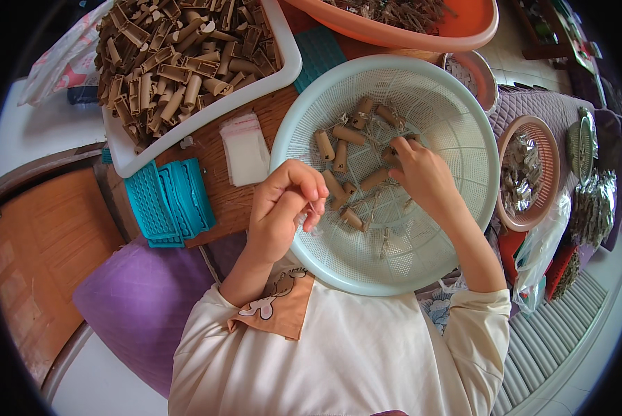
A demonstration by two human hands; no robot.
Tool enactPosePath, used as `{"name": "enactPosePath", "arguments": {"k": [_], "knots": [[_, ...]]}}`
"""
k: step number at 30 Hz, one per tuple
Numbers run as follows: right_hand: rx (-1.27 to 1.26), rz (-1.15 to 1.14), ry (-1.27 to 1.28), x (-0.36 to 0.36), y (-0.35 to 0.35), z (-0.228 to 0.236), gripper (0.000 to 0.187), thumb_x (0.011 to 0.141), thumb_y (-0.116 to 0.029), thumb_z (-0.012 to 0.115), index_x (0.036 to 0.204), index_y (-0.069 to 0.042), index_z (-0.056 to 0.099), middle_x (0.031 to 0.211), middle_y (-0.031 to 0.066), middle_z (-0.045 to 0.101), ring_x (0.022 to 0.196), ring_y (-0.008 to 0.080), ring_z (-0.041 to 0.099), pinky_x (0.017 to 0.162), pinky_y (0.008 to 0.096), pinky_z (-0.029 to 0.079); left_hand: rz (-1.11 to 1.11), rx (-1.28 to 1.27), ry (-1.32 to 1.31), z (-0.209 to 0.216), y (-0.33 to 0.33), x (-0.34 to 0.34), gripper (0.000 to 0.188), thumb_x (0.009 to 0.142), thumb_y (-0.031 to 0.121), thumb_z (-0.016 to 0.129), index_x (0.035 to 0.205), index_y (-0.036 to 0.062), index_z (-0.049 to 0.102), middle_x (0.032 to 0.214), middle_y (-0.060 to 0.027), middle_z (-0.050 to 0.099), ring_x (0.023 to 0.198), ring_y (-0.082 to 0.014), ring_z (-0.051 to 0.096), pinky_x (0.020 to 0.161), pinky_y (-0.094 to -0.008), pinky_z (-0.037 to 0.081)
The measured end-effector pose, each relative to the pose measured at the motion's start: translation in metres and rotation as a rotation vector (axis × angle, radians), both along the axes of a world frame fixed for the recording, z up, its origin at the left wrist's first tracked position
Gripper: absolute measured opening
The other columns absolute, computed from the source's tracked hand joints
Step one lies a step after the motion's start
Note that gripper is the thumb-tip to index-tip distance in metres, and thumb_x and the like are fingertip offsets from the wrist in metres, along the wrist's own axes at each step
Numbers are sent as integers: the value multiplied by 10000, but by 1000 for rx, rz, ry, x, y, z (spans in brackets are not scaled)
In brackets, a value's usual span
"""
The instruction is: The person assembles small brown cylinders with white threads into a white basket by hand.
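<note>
A pale green plastic colander (pixel 300 253) stands in front of me with several short brown tubes (pixel 375 179) in it, some with thin pale strings attached. My right hand (pixel 425 173) reaches into it from the right, thumb and fingers closed about one brown tube (pixel 392 157). Above the colander's left rim, my left hand (pixel 287 208) is closed in a pinch. Something thin and clear shows below its fingertips, too small to make out. Beside that hand, a stack of small clear plastic bags (pixel 245 154) lies on the wooden table (pixel 222 222).
A white tray (pixel 290 55) heaped with brown half-tube pieces is at the far left. Teal plastic trays (pixel 165 201) stack by the table's edge. An orange basin (pixel 394 35) holds dry, twiggy material. At right, a pink basket (pixel 550 149) holds silvery packets.
</note>
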State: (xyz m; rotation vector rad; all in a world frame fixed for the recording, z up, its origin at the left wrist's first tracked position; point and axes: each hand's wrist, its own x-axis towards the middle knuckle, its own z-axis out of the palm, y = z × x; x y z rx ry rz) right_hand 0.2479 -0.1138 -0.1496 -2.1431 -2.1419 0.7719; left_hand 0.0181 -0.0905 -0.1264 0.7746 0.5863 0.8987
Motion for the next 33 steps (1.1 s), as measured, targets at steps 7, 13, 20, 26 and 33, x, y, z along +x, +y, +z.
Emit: {"name": "enactPosePath", "arguments": {"k": [7,13,20,26,33], "knots": [[2,-120,267,18,13,-3,356,694,-120,636,991,-9,475,719,144,594,654,299,587,603,369,478,-71,-79,-196,-8,-5,-2,77,846,109,407,828,35,420,830,-99,496,648,-102,504,504,-217,435],[47,39,46,2,3,-11,240,702,-16,553,937,5,516,859,153,600,762,305,582,663,350,455,-123,-72,-90,-10,-6,9,158,845,148,540,814,65,409,778,-53,498,665,-99,514,603,-241,456],[-123,-269,547,9,15,13,319,716,-50,484,1029,1,504,805,100,554,744,187,562,668,317,448,-149,-62,-20,-12,-9,11,114,837,85,533,846,59,423,792,-39,495,680,-75,505,644,-226,446],[-250,-610,1517,-10,6,43,374,782,-69,448,1147,6,415,872,59,496,804,136,533,748,264,454,-178,-47,138,-10,-10,15,110,900,123,425,947,35,470,758,-9,476,608,-48,417,590,-192,389],[259,-185,424,-11,5,34,323,837,-48,478,1149,-1,411,1013,56,468,838,152,561,754,293,457,-327,71,303,-3,-12,16,274,915,269,410,786,45,501,606,56,370,507,-7,286,444,-171,226]]}}
